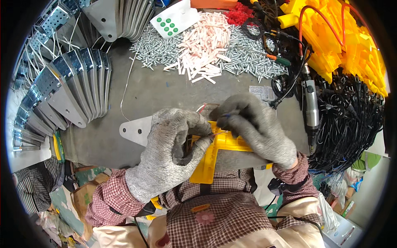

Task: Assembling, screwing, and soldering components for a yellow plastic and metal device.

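Observation:
My left hand [167,142], in a grey knit glove, pinches a thin reddish wire [218,133] between thumb and forefinger. Close by on the right, my right hand [260,126], gloved the same way, has its fingers pressed together, with a speck of blue at the tips that is too small to name. Below both hands lies a yellow plastic part [205,167] with a corner shape, partly covered by them. Red and white wire [202,107] curls up behind the fingers. A flat grey metal plate with holes [134,130] sticks out from beyond my left hand.
Silver screws [159,47] and pale wall plugs [204,39] lie heaped at the back of the grey table [153,91]. Metal brackets [68,99] stand stacked at left. At right are an electric screwdriver [310,101], black cables [347,124] and yellow plastic parts [331,41].

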`<state>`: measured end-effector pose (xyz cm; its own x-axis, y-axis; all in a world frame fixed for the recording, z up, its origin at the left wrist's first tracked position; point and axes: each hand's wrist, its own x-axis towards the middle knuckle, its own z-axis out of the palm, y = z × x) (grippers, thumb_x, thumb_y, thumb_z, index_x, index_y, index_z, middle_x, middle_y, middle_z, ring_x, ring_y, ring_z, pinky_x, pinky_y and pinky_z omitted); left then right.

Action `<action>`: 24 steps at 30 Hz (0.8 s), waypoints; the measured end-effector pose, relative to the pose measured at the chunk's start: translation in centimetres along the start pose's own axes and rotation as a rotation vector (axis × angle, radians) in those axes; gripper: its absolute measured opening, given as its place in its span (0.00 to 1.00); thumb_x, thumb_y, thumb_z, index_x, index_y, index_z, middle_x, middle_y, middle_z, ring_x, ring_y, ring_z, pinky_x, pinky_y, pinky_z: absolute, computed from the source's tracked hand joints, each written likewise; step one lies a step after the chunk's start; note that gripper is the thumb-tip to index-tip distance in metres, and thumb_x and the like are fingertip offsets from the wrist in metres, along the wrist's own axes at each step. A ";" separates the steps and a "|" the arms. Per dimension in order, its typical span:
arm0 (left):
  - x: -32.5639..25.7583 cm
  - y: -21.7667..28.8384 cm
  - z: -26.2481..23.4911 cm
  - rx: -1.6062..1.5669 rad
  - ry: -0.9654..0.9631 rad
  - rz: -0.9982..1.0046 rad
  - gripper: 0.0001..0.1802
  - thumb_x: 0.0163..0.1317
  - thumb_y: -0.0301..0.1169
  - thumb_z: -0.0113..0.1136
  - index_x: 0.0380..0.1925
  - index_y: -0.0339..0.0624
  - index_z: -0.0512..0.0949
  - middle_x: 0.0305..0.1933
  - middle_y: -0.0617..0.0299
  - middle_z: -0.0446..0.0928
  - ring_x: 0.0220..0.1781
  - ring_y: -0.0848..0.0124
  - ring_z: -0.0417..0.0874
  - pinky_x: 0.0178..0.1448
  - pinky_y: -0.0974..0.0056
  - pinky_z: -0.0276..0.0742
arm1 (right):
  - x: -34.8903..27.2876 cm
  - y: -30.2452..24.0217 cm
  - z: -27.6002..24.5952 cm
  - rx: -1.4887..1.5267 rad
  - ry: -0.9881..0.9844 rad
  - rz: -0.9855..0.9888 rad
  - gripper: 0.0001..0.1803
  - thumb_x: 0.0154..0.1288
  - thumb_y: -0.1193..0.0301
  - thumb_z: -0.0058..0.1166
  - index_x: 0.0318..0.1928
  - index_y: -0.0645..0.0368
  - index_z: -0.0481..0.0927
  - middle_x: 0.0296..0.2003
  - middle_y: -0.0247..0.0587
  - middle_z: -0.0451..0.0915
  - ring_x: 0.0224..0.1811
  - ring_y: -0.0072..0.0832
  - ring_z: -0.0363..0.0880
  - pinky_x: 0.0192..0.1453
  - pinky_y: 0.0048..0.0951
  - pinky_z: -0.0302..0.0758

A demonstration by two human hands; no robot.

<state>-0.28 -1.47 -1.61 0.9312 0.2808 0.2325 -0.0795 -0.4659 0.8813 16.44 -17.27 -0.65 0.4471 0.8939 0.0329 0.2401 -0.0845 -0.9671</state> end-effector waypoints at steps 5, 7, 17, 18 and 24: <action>0.6 0.8 0.0 -0.345 -0.011 -0.215 0.19 0.63 0.14 0.64 0.51 0.37 0.70 0.46 0.58 0.77 0.50 0.72 0.83 0.57 0.67 0.81 | 0.6 0.9 0.2 -0.075 -0.112 -0.043 0.11 0.71 0.75 0.56 0.52 0.59 0.79 0.39 0.45 0.82 0.36 0.31 0.85 0.40 0.33 0.79; 0.5 0.9 -0.4 -0.360 -0.008 -0.237 0.20 0.63 0.14 0.65 0.52 0.36 0.70 0.48 0.57 0.77 0.51 0.71 0.84 0.57 0.67 0.82 | 0.5 -0.4 -0.1 -0.065 -0.154 0.127 0.10 0.72 0.77 0.53 0.52 0.61 0.78 0.42 0.41 0.83 0.42 0.24 0.83 0.46 0.28 0.79; 1.0 1.5 -0.5 -0.396 0.001 -0.327 0.18 0.64 0.19 0.63 0.53 0.36 0.73 0.51 0.57 0.78 0.53 0.71 0.83 0.60 0.64 0.80 | 0.3 -0.2 -0.6 -0.044 -0.202 0.237 0.11 0.66 0.78 0.64 0.47 0.66 0.80 0.41 0.42 0.85 0.39 0.23 0.86 0.43 0.24 0.83; 1.2 1.4 -0.6 -0.378 -0.006 -0.303 0.17 0.64 0.19 0.63 0.52 0.36 0.74 0.51 0.57 0.78 0.52 0.71 0.84 0.60 0.65 0.80 | 0.2 -0.2 -0.6 -0.030 -0.202 0.253 0.11 0.66 0.78 0.64 0.47 0.66 0.80 0.40 0.43 0.85 0.38 0.23 0.86 0.42 0.24 0.83; 1.6 1.3 -1.0 -0.133 -0.074 -0.197 0.13 0.63 0.17 0.64 0.46 0.35 0.77 0.47 0.59 0.77 0.49 0.73 0.82 0.60 0.67 0.79 | -0.2 1.7 -0.2 -0.161 -0.050 -0.092 0.16 0.60 0.67 0.69 0.48 0.53 0.83 0.29 0.38 0.79 0.24 0.29 0.75 0.29 0.31 0.71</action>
<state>0.72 -0.78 0.29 0.9566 0.2905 0.0243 0.0644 -0.2920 0.9543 16.90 -17.64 -2.23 0.3745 0.9215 0.1026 0.4147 -0.0675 -0.9074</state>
